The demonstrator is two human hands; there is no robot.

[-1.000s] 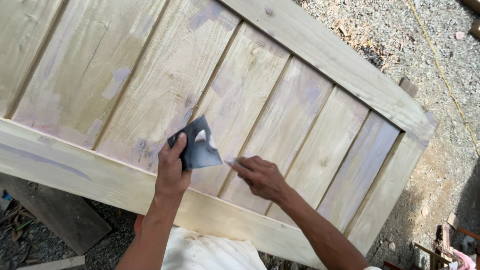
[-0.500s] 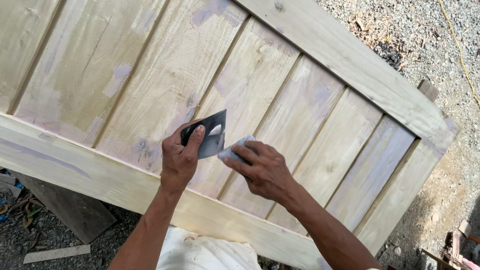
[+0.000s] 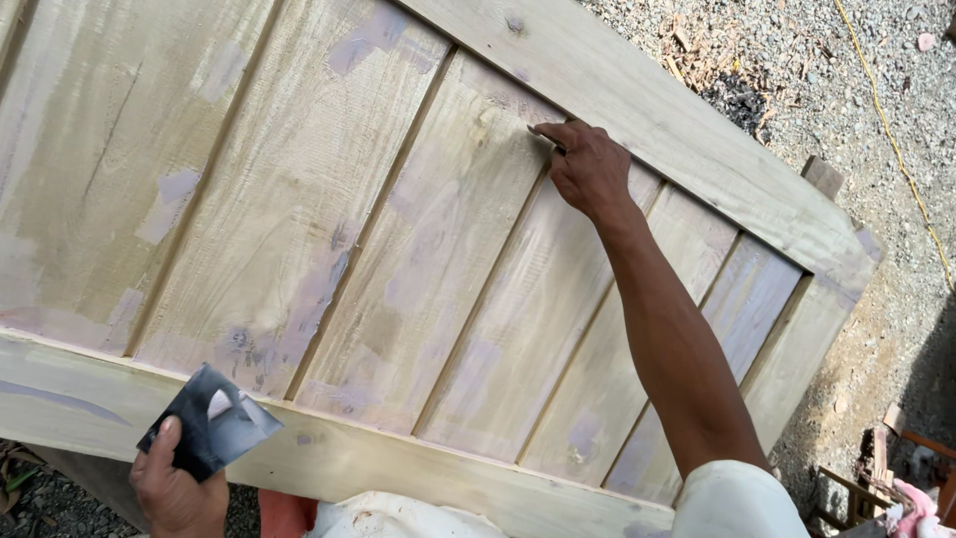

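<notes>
A large pale wooden door panel (image 3: 299, 199) of several vertical planks lies tilted in front of me, with greyish-purple filler patches on it. At the lower left my left hand (image 3: 179, 493) grips a dark flat plate (image 3: 214, 423) with a dab of white filler, held over the door's bottom rail (image 3: 418, 463). My right hand (image 3: 588, 169) reaches far up the door, fingers pinched and pressed against a plank near the top rail. It seems to hold a small scraper, almost fully hidden by the fingers.
Gravel ground (image 3: 846, 80) lies beyond the door, with a yellow cord (image 3: 889, 134) running across it. Wood scraps and clutter (image 3: 876, 478) sit at the lower right. White clothing (image 3: 398, 518) shows at the bottom edge.
My right hand has left the plate and stretched up to the top of a plank. My left hand has dropped down and left with the plate.
</notes>
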